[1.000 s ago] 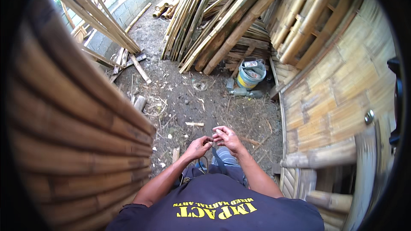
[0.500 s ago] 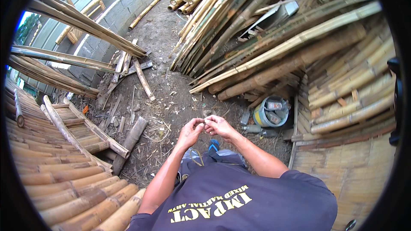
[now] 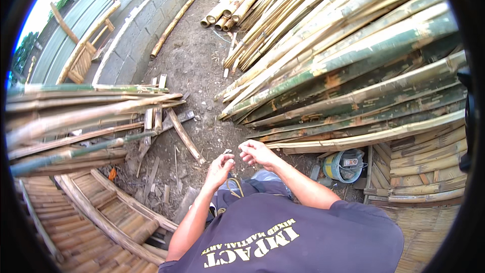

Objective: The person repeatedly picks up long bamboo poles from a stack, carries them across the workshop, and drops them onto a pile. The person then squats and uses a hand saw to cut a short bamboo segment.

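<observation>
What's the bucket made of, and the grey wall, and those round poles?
Bucket: probably plastic, its pale blue rim smooth. Grey wall: likely bare concrete blocks, rough, with joints showing. Round poles: bamboo by the look, smooth and yellowish, with hollow ends.

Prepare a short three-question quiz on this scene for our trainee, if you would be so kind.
1. True or false: the left hand and the right hand are both bare.
2. Multiple choice: compared with the right hand, the bucket stands further to the: A) left; B) right.
3. Fill the gap: the wall at the upper left is built of grey ____.

Key: 1. true; 2. B; 3. blocks.
</observation>
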`<action>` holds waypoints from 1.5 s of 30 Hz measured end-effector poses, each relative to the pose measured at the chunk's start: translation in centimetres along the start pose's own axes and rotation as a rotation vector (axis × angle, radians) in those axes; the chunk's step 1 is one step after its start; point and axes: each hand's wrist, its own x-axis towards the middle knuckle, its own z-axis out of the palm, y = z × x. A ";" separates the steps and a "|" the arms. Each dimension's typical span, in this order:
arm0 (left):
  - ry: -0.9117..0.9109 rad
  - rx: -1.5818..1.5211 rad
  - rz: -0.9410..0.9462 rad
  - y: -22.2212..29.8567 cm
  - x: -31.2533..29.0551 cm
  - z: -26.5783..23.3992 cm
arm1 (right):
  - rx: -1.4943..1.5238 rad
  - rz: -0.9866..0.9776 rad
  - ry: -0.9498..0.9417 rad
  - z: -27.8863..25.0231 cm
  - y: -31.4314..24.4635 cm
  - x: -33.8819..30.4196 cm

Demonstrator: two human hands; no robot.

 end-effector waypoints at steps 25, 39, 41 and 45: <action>-0.781 0.392 0.130 31.2 53.6 2.0 | 0.322 -0.366 0.939 -21.0 -30.2 25.1; -1.207 0.419 0.875 50.1 77.4 26.8 | 0.347 -0.177 2.190 -45.7 -45.0 33.9; -1.165 0.395 1.053 52.0 78.2 29.8 | 0.382 -0.077 2.293 -48.0 -46.4 33.6; -1.243 0.330 1.013 53.7 79.2 35.4 | 0.420 0.194 2.369 -51.4 -47.3 32.2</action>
